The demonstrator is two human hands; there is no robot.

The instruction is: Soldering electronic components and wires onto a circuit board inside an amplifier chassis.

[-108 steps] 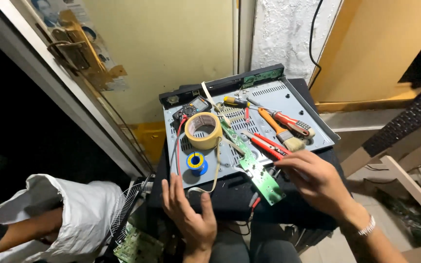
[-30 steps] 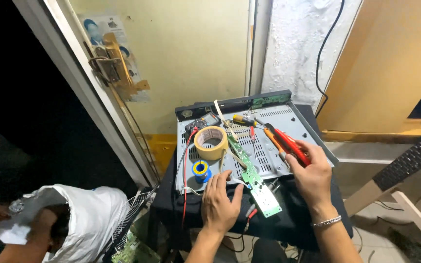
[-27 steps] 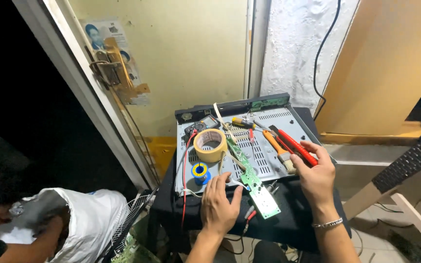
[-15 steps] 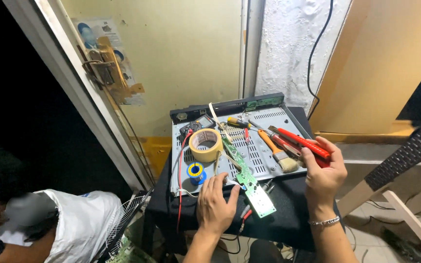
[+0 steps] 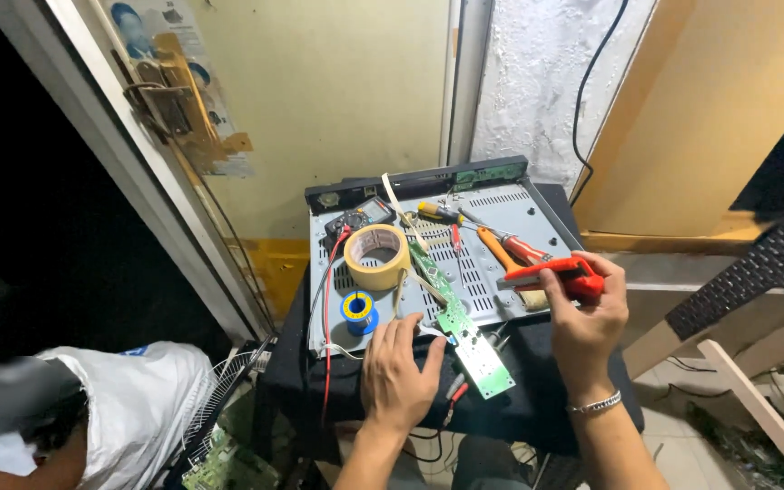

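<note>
Right hand point(image 5: 582, 322) raised over the near right corner of the grey perforated metal chassis point(image 5: 537, 213), fingers curled tight round the red-handled pliers point(image 5: 555, 272), grey tips pointing left past the fingertips, an orange-handled screwdriver point(image 5: 501, 249) just beyond. Left hand point(image 5: 396, 372) flat and spread, palm down, gripping nothing, fingertips resting on the chassis's near edge, touching the long green circuit board point(image 5: 464, 336) running just right of them. Blue solder spool point(image 5: 358, 311) just beyond the left fingers, yellow tape roll point(image 5: 377, 258) farther back.
</note>
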